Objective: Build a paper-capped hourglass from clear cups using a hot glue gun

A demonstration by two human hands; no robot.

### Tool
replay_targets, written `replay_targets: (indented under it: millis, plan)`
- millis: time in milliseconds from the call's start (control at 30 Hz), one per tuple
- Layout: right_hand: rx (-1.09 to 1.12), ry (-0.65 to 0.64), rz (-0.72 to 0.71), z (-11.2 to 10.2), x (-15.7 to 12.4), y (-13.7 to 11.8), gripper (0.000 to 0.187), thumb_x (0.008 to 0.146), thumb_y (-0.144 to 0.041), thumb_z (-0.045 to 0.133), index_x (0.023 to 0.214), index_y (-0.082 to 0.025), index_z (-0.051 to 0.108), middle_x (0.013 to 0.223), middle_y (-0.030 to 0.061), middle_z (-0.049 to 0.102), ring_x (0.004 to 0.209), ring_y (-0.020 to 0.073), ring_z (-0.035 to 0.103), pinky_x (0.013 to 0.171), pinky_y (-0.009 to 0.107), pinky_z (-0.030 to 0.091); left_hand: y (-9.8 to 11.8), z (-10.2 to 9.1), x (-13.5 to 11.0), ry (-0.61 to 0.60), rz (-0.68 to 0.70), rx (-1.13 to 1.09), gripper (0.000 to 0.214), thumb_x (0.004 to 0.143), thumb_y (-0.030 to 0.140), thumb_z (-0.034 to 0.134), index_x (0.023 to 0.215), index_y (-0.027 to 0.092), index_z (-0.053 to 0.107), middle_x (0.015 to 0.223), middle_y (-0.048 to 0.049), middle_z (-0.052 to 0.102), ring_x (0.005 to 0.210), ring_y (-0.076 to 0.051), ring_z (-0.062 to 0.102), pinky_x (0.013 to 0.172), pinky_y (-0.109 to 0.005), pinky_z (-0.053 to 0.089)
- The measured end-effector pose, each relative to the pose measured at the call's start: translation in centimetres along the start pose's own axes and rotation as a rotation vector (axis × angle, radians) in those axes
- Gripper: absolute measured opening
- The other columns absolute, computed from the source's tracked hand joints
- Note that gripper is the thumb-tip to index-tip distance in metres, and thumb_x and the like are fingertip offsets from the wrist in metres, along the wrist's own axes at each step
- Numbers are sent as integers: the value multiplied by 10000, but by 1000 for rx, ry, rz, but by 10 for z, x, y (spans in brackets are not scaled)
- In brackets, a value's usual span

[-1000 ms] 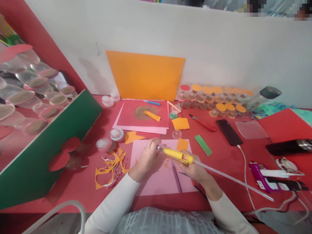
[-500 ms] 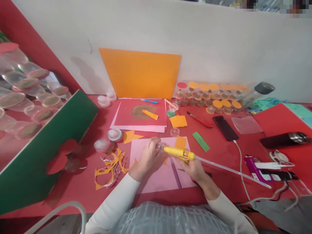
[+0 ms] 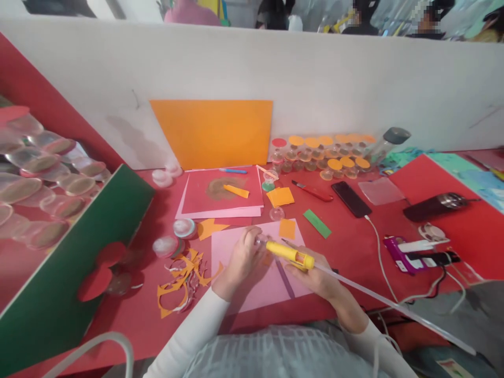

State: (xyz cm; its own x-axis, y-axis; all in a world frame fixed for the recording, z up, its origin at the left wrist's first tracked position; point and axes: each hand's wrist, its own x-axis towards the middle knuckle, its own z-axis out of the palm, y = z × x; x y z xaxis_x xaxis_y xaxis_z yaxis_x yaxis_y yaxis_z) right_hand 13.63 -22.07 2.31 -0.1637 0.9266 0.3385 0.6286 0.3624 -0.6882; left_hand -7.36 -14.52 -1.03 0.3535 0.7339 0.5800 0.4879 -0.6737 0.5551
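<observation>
My right hand (image 3: 317,275) is closed round a yellow glue gun (image 3: 286,253), whose nose points left. From its back end a long translucent glue stick (image 3: 394,303) runs out to the lower right. My left hand (image 3: 243,260) pinches a small clear plastic piece (image 3: 260,240) at the nozzle; fingers partly hide it, and I cannot tell whether they touch. Both hands are above a pink sheet (image 3: 228,241), on which a purple strip (image 3: 284,278) and an orange square (image 3: 287,229) lie. A thin dark point shows beside my right hand; its kind is unclear.
Orange paper scraps (image 3: 185,278) and clear cups (image 3: 168,245) lie left, by a green board (image 3: 79,262). Orange-topped clear cups (image 3: 334,165) stand at the back. A red cutter (image 3: 313,191), phone (image 3: 351,199), black flask (image 3: 433,206) and purple power strip (image 3: 397,255) with cables lie right.
The view has shifted, showing more beyond the white partition. The glue gun tilts more downward to the right, its glue stick swinging lower. Both hands keep their hold.
</observation>
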Motion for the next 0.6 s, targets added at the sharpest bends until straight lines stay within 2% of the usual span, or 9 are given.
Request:
replay_targets:
  millis: [100, 233, 333, 433, 600]
  plan:
    - [46, -14, -12, 2, -3, 2, 191, 934, -298, 604, 1070, -221, 714, 995, 75, 794, 1063, 252, 744, 945, 335, 605, 4, -1, -2, 1, -33, 17, 326, 890, 126, 568, 1187, 221, 474, 1072, -73, 649, 872, -177, 700, 706, -270, 583]
    - [116, -10, 52, 4, -8, 10, 286, 913, -307, 632, 1168, -195, 695, 1096, 109, 784, 1004, 261, 764, 882, 329, 629, 10, 4, -6, 11, -73, 31, 352, 866, 104, 589, 1178, 223, 481, 1058, -60, 650, 835, -168, 692, 715, -270, 578]
    - [172, -28, 91, 1, -12, 15, 289, 929, -327, 613, 1167, -185, 695, 1094, 113, 786, 943, 255, 778, 837, 326, 641, 18, 10, -8, -4, -127, 31, 354, 857, 91, 585, 1170, 227, 494, 1042, -48, 646, 835, -164, 686, 728, -270, 576]
    - [189, -39, 71, -5, -16, 18, 299, 951, -355, 582, 1173, -190, 697, 1113, 110, 781, 974, 258, 770, 876, 348, 629, 28, 16, -10, 14, -132, 28, 368, 848, 63, 562, 1171, 223, 492, 1057, -53, 638, 871, -165, 681, 738, -267, 577]
    - [97, 40, 18, -14, -22, 27, 289, 961, -412, 554, 1019, -192, 733, 890, 99, 802, 807, 253, 784, 784, 334, 647, 44, 23, -10, -2, -163, 54, 414, 823, 42, 558, 1185, 225, 476, 1090, -64, 628, 901, -176, 674, 742, -278, 576]
